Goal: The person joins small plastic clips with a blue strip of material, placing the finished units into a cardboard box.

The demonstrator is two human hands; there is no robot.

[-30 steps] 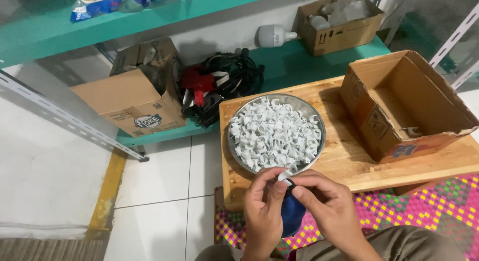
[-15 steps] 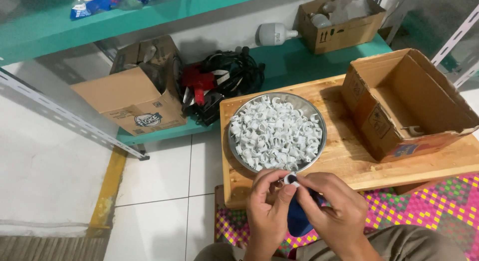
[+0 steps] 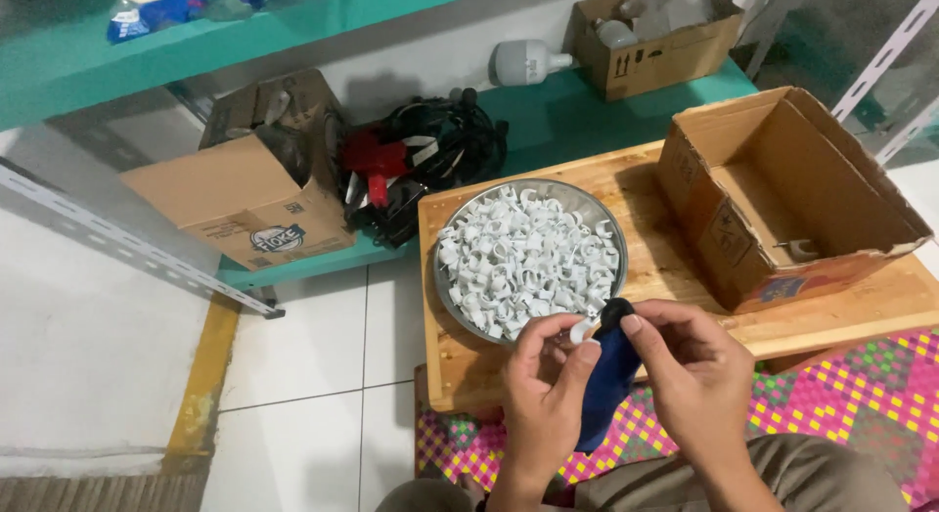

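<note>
Seated over a pink-and-yellow woven mat [image 3: 841, 404], we work just in front of a wooden board [image 3: 665, 277]: our left hand [image 3: 544, 400] pinches a small white clip [image 3: 583, 329] between thumb and fingertips, while our right hand [image 3: 696, 375] grips a dark blue, black-tipped tool [image 3: 608, 375] that stands upright between both hands, its tip touching the clip at the board's near edge. On the board's left half, just beyond our fingers, sits a round metal bowl [image 3: 548, 187] heaped with white clips [image 3: 528, 258] of the same kind. On the board's right half lies an open cardboard box [image 3: 782, 194], with one small white piece [image 3: 802, 248] inside it. Left of the board, a second brown carton [image 3: 249, 184] sits on a teal shelf [image 3: 548, 91]. Behind the board on that shelf lie a tangle of black and red gear [image 3: 411, 160], a white bulb [image 3: 523, 60] and a small carton [image 3: 655, 28].
</note>
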